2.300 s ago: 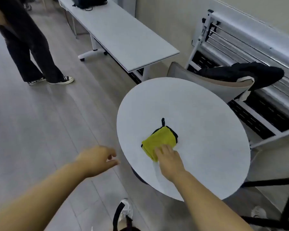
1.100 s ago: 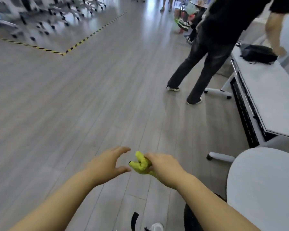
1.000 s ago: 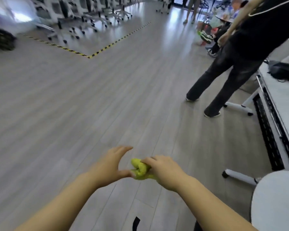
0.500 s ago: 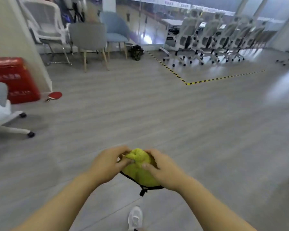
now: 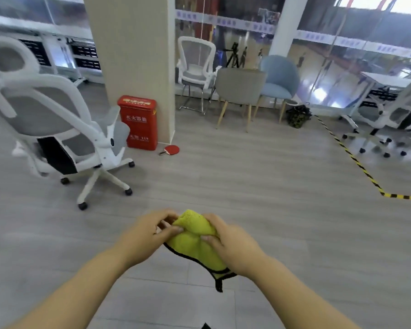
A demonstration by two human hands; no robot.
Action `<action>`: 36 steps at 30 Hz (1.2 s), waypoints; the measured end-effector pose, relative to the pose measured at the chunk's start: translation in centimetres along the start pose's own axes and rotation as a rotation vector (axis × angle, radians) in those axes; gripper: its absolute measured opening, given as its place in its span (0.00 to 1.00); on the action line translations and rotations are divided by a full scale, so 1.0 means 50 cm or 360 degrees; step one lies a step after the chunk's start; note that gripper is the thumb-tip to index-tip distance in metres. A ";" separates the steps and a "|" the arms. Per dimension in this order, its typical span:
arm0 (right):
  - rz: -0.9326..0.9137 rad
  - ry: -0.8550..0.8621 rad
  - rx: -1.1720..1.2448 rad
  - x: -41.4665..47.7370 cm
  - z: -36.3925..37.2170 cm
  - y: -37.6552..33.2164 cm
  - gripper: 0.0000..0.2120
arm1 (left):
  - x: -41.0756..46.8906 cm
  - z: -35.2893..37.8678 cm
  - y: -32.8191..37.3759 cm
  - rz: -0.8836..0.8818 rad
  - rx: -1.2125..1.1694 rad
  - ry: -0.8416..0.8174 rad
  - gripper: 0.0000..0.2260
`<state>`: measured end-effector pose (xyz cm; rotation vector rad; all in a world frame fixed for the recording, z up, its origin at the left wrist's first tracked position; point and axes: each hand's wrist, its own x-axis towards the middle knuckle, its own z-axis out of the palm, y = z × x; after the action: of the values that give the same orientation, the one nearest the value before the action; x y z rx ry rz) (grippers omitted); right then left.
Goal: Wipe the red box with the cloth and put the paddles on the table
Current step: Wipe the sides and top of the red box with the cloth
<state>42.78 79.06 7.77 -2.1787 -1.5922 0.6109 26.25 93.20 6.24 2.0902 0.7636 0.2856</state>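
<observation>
Head: grey floor (image 5: 247, 181), pillar (image 5: 133, 55), red box (image 5: 140, 124)

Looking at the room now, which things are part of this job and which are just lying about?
Part of the job: yellow cloth with black edging, gripped by left hand and right hand; red rectangular box beside the pillar; red table-tennis paddle on the floor beside it.
Just lying about: white mesh office chair; grey chair with wooden legs; pale blue chair; dark bag.
</observation>
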 end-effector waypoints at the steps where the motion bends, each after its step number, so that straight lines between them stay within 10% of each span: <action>1: -0.0029 -0.0028 -0.0042 0.037 -0.006 0.006 0.18 | 0.016 -0.011 -0.012 -0.0061 0.0023 0.0056 0.03; 36: -0.0553 -0.0187 -0.0284 1.229 -0.045 -0.232 0.12 | 0.606 -0.716 -0.459 -0.0749 0.0413 0.0730 0.03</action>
<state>51.18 141.08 8.14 -1.9424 -2.0976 0.5124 24.13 145.34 7.04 2.0234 1.6082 0.4263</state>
